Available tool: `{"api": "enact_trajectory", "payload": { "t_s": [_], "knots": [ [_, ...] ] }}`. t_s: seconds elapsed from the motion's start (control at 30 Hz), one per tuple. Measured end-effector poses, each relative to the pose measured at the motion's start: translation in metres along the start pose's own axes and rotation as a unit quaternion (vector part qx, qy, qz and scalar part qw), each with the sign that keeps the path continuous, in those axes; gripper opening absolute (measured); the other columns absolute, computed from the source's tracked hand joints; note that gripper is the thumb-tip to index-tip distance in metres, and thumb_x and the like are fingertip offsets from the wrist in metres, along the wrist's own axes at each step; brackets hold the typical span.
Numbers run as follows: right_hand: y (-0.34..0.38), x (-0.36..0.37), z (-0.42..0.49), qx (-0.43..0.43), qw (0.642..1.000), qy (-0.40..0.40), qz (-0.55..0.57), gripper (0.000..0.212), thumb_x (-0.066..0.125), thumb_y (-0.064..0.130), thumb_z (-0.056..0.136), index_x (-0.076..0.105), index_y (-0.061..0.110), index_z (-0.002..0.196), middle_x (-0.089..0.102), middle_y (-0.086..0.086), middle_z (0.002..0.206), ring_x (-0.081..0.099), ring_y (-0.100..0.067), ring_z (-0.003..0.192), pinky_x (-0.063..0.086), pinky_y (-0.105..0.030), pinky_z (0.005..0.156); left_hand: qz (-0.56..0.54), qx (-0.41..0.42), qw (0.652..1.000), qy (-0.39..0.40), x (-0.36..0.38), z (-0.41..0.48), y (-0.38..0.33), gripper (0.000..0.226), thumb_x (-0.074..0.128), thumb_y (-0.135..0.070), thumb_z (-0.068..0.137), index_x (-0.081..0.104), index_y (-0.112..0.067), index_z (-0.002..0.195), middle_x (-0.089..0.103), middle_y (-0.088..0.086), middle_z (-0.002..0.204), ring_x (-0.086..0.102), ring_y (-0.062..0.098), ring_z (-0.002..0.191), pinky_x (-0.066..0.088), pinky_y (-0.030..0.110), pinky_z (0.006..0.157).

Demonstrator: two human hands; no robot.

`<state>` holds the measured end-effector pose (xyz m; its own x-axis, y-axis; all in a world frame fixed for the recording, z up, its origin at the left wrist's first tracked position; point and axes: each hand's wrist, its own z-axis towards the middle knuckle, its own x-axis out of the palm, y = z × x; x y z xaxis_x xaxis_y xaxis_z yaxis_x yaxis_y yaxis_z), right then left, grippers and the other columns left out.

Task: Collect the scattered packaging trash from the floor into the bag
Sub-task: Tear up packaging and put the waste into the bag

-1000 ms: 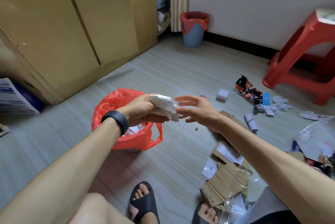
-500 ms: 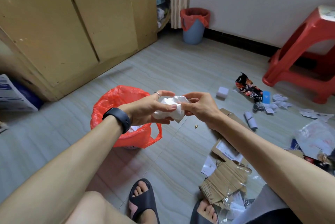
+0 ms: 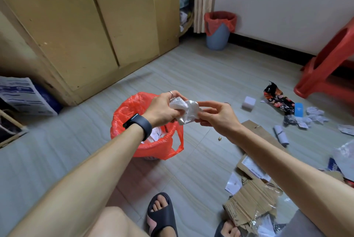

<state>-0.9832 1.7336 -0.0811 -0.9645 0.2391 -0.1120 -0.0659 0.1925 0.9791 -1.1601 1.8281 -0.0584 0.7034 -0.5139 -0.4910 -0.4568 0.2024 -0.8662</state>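
Nearest the camera, a foot in a dark slide (image 3: 162, 215) is planted on the grey floor (image 3: 201, 75). A heap of torn cardboard (image 3: 251, 204) lies at the floor's near right, with white slips and clear film mixed in.

Both arms reach forward above the floor. The left hand (image 3: 162, 110), with a black watch (image 3: 139, 124) on its wrist, has its fingers curled tightly round one end of a crumpled white wrapper (image 3: 186, 111). The right hand (image 3: 218, 116) pinches the other end between thumb and fingertips. The wrapper is in the air between the hands, just over the far right rim of the red bag (image 3: 132, 110).

The bag stands open on the floor under the left wrist, one handle loop drooping on its right side. It seems to line a pale perforated basket, though only a sliver shows at its base. Something white lies inside.

Further right on the floor are a flat cardboard sheet (image 3: 256, 131) and a rolled white paper (image 3: 280, 134). Beyond them lie a white cube (image 3: 248, 103), a black and red snack wrapper (image 3: 277, 100), a blue card (image 3: 298, 110) and crumpled paper scraps (image 3: 316, 115).

A red stool (image 3: 329, 68) stands at the far right. A blue bin (image 3: 218, 33) with a red liner sits against the far wall, and a tan cabinet (image 3: 86, 31) runs along the floor's left edge.
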Motion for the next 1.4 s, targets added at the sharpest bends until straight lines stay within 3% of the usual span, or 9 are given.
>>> {"api": "enact_trajectory", "payload": {
  "t_s": [0.1, 0.27, 0.43, 0.6, 0.7, 0.8, 0.9, 1.03, 1.4],
  "knots": [
    [-0.011, 0.005, 0.007, -0.023, 0.983, -0.023, -0.178, 0.029, 0.067, 0.014, 0.087, 0.067, 0.023, 0.115, 0.072, 0.002, 0.108, 0.073, -0.017, 0.09, 0.058, -0.037, 0.086, 0.092, -0.013, 0.99, -0.101, -0.021, 0.006, 0.017, 0.023, 0.068, -0.011, 0.078, 0.069, -0.024, 0.098, 0.067, -0.002, 0.071, 0.061, 0.017, 0.059, 0.049, 0.023, 0.054],
    [-0.031, 0.026, 0.04, -0.017, 0.894, 0.049, -0.446, 0.05, 0.059, 0.033, 0.092, 0.047, 0.019, 0.139, 0.055, -0.004, 0.14, 0.053, -0.024, 0.125, 0.043, -0.033, 0.102, 0.234, -0.073, 0.953, -0.18, -0.05, 0.0, 0.068, 0.029, 0.059, -0.016, 0.087, 0.063, -0.029, 0.113, 0.062, 0.004, 0.092, 0.059, 0.029, 0.093, 0.036, 0.027, 0.069],
    [-0.066, 0.07, 0.078, -0.074, 0.835, 0.099, -0.537, 0.053, 0.047, 0.049, 0.095, 0.043, 0.022, 0.141, 0.038, -0.003, 0.154, 0.033, -0.028, 0.14, 0.035, -0.04, 0.111, 0.278, -0.047, 0.947, -0.154, -0.047, 0.007, 0.135, 0.052, 0.053, -0.006, 0.089, 0.052, -0.038, 0.131, 0.053, 0.0, 0.12, 0.057, 0.026, 0.104, 0.043, 0.031, 0.08],
    [-0.11, 0.108, 0.102, -0.112, 0.788, 0.133, -0.591, 0.065, 0.023, 0.062, 0.097, 0.036, 0.025, 0.149, 0.006, -0.003, 0.166, -0.007, -0.019, 0.153, 0.002, -0.044, 0.122, 0.342, -0.069, 0.936, -0.047, -0.023, 0.032, 0.188, 0.084, 0.045, 0.003, 0.084, 0.023, -0.047, 0.147, 0.019, -0.01, 0.153, 0.043, 0.029, 0.119, 0.042, 0.035, 0.101],
    [-0.13, 0.119, 0.106, -0.122, 0.793, 0.133, -0.582, 0.075, 0.007, 0.065, 0.091, 0.04, 0.028, 0.147, 0.014, 0.002, 0.165, -0.009, -0.016, 0.153, 0.0, -0.044, 0.122, 0.428, -0.1, 0.896, 0.055, -0.015, 0.057, 0.217, 0.078, 0.048, -0.02, 0.094, 0.004, -0.046, 0.153, -0.006, -0.001, 0.163, 0.024, 0.035, 0.141, 0.031, 0.048, 0.112],
    [-0.144, 0.122, 0.112, -0.152, 0.806, 0.093, -0.565, 0.06, 0.023, 0.062, 0.096, 0.056, 0.03, 0.134, 0.034, 0.004, 0.158, 0.011, -0.016, 0.152, 0.017, -0.045, 0.121, 0.483, -0.169, 0.846, 0.147, -0.008, 0.076, 0.249, 0.085, 0.043, -0.064, 0.09, -0.012, -0.044, 0.152, -0.016, 0.007, 0.163, -0.009, 0.033, 0.15, 0.002, 0.061, 0.117],
    [-0.155, 0.125, 0.116, -0.184, 0.812, 0.069, -0.55, 0.053, 0.032, 0.059, 0.096, 0.066, 0.025, 0.119, 0.05, 0.002, 0.147, 0.024, -0.018, 0.149, 0.032, -0.049, 0.116, 0.5, -0.23, 0.815, 0.183, -0.002, 0.087, 0.275, 0.086, 0.028, -0.079, 0.085, -0.018, -0.046, 0.15, -0.014, 0.006, 0.164, -0.012, 0.033, 0.149, -0.009, 0.065, 0.114],
    [-0.165, 0.128, 0.124, -0.194, 0.82, 0.064, -0.535, 0.054, 0.031, 0.057, 0.097, 0.068, 0.023, 0.115, 0.051, 0.002, 0.145, 0.02, -0.019, 0.15, 0.032, -0.049, 0.114, 0.507, -0.27, 0.793, 0.202, 0.006, 0.096, 0.288, 0.089, 0.019, -0.085, 0.08, -0.021, -0.046, 0.149, -0.019, 0.004, 0.163, -0.016, 0.035, 0.149, -0.015, 0.066, 0.111],
    [-0.129, 0.131, 0.123, -0.104, 0.79, 0.171, -0.579, 0.055, 0.025, 0.053, 0.101, 0.047, 0.024, 0.142, 0.03, -0.001, 0.159, 0.005, -0.02, 0.152, 0.012, -0.048, 0.122, 0.423, -0.217, 0.87, 0.129, -0.031, 0.077, 0.227, 0.074, 0.044, -0.064, 0.091, 0.007, -0.046, 0.154, -0.017, 0.005, 0.163, -0.009, 0.03, 0.15, 0.006, 0.057, 0.118]
  ]
}}
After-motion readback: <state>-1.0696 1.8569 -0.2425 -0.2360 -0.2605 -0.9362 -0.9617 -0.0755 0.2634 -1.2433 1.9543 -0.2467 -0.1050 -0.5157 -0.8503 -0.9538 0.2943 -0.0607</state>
